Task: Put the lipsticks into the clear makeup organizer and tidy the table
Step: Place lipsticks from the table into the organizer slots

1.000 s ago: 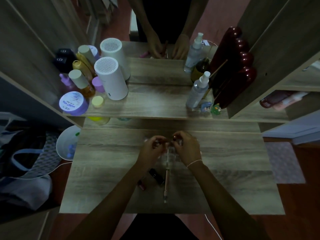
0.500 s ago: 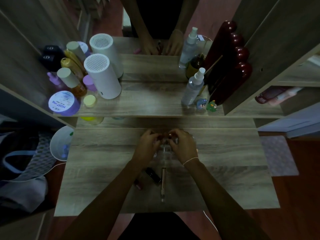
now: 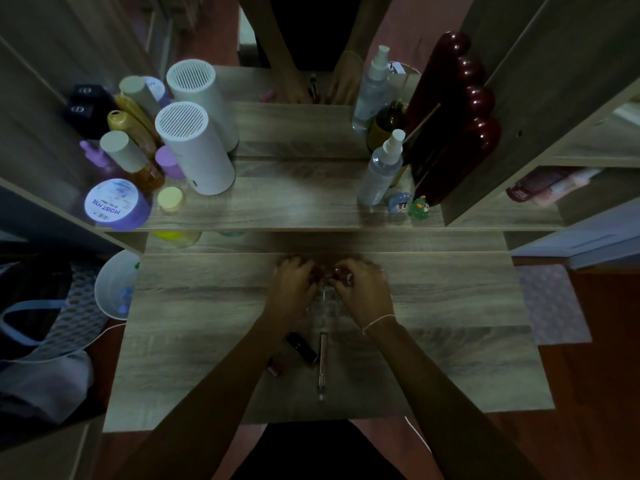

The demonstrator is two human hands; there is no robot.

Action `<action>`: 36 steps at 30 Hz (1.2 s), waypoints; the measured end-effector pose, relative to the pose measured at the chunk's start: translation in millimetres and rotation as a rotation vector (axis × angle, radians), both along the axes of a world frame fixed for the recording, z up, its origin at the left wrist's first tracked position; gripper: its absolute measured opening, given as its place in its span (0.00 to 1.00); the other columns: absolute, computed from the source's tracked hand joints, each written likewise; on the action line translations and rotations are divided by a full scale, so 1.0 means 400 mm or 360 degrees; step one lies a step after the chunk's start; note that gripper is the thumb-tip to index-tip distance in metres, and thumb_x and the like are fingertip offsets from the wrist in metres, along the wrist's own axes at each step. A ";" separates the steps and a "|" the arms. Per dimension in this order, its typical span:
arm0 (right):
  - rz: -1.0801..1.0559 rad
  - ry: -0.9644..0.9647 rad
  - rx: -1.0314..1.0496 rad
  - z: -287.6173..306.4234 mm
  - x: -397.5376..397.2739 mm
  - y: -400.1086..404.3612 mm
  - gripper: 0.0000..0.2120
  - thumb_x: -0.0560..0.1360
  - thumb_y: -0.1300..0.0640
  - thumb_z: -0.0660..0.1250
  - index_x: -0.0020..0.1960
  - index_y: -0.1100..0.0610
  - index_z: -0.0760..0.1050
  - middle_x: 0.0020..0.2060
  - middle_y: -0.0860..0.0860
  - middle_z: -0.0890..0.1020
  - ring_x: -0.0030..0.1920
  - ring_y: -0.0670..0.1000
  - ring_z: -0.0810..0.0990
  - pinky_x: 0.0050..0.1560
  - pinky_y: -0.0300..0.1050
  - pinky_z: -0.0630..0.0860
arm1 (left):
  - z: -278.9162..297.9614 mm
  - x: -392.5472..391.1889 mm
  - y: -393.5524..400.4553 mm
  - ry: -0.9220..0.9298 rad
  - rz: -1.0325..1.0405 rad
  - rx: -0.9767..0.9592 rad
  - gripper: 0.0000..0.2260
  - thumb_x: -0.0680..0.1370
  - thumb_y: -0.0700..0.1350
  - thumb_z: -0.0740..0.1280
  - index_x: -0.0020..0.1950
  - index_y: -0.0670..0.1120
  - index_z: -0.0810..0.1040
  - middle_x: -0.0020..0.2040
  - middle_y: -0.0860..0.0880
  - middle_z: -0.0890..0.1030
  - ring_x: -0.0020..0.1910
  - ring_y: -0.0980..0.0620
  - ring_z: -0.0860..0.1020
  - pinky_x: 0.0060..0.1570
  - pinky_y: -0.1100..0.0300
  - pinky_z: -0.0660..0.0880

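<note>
The clear makeup organizer stands mid-table, mostly covered by both hands. My left hand and my right hand meet above its far end, fingers curled around small dark red lipsticks at the fingertips. Whether each hand grips its own lipstick is hard to tell in the dim light. Nearer me on the table lie a black lipstick tube, a slim rose-gold pencil-like stick and a small pink-red lipstick, partly under my left forearm.
A raised shelf behind holds a white cylinder, bottles, a purple jar, a spray bottle and two small figurines. A mirror stands behind them. A white bin sits left of the table.
The camera has shifted slightly. Both hands stay together over the organizer's far end, fingers working on the lipsticks; the items lying on the table have not moved.
</note>
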State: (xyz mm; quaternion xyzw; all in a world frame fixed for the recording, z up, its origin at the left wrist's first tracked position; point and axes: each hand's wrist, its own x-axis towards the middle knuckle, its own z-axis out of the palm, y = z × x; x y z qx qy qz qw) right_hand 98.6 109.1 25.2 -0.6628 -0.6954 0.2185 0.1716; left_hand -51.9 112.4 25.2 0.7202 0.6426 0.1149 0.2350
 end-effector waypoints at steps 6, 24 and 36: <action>0.0010 -0.0029 -0.0051 0.002 0.001 0.000 0.08 0.69 0.54 0.70 0.49 0.50 0.77 0.44 0.50 0.83 0.46 0.54 0.79 0.53 0.53 0.71 | 0.001 -0.004 -0.004 0.0018 0.0014 0.0040 0.12 0.71 0.44 0.71 0.53 0.44 0.78 0.52 0.42 0.79 0.54 0.40 0.74 0.51 0.50 0.68; 0.0023 -0.0041 -0.0034 0.010 0.001 -0.009 0.09 0.70 0.54 0.69 0.51 0.51 0.77 0.45 0.52 0.83 0.48 0.56 0.79 0.54 0.53 0.69 | 0.012 -0.010 -0.025 -0.0117 0.0087 0.0034 0.13 0.72 0.43 0.70 0.56 0.45 0.76 0.55 0.43 0.77 0.57 0.43 0.72 0.55 0.49 0.66; -0.0023 0.0241 0.0076 0.017 0.036 -0.123 0.26 0.69 0.54 0.75 0.63 0.52 0.69 0.56 0.53 0.79 0.55 0.53 0.78 0.55 0.56 0.77 | 0.018 -0.094 -0.122 -0.0233 0.0288 0.0155 0.20 0.73 0.49 0.71 0.64 0.47 0.73 0.55 0.45 0.76 0.54 0.47 0.74 0.55 0.52 0.67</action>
